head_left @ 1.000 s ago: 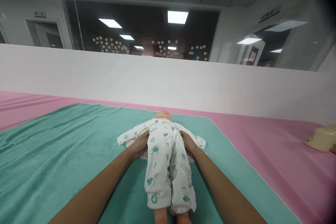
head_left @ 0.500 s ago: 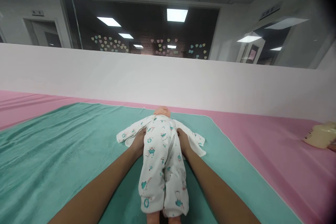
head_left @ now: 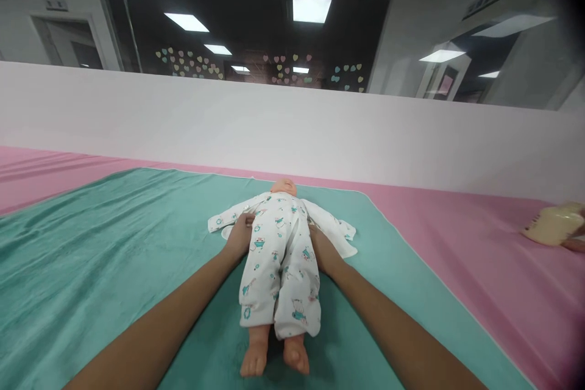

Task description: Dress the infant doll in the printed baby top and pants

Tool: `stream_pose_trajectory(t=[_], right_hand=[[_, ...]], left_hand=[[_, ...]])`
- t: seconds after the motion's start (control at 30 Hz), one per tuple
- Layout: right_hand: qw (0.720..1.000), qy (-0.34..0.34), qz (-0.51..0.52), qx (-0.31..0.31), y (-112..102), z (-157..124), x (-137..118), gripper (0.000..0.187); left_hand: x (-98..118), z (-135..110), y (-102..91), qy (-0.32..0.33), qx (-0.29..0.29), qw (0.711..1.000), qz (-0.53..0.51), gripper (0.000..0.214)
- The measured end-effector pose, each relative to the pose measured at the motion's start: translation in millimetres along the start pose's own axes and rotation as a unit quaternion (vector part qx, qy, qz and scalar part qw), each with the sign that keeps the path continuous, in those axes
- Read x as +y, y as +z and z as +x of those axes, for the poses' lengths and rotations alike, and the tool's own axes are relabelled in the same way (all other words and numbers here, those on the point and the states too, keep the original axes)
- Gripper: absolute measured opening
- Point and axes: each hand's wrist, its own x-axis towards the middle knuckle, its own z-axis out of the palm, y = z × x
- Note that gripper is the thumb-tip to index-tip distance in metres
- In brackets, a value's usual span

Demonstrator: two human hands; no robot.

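A baby doll (head_left: 284,186) lies on its back, its head at the far end and its bare feet (head_left: 255,358) towards me. White patterned trousers (head_left: 269,256) cover it from the lower legs up to the belly. Beside the waist on one side, my left hand (head_left: 239,236) is closed on the trousers, fingers partly showing. Across from it my right hand (head_left: 322,248) is closed at the other side of the waist, most fingertips hidden by the cloth. A white patterned shirt (head_left: 331,228) spreads out under the doll, sleeves stretched to both sides.
The doll lies on a green cloth (head_left: 150,244) laid over a pink cover (head_left: 439,225). A pale yellow object (head_left: 554,224), partly out of view, is at the right edge, with part of a hand beside it. Beyond stands a low white wall (head_left: 274,128) with glass above.
The trouser legs have shifted away from me, and the doll's feet now show. Both hands stay at the waist; the left fingers look looser than before. The view has tilted down slightly.
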Motion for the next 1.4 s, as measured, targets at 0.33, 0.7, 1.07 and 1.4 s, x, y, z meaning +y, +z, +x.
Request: stream_pose_trajectory(t=[0.33,0.7,1.07,1.4], right_hand=[[0.98,-0.143,-0.101,-0.093,-6,-99,-112,0.004],[0.994,-0.045,-0.075,-0.066,31,-106,-136,0.009],[0.948,0.077,0.298,-0.075,38,-110,-156,0.008],[0.995,-0.052,0.035,-0.081,36,-142,-146,0.011]], left_hand=[[18,-157,-60.6,0.17,-0.174,0.962,0.122,0.016],[41,-180,-54.7,0.238,-0.079,0.951,0.179,0.02],[60,-190,-50.7,0.142,-0.079,0.975,0.148,0.008],[50,-198,-49.0,0.32,-0.061,0.867,0.376,0.037]])
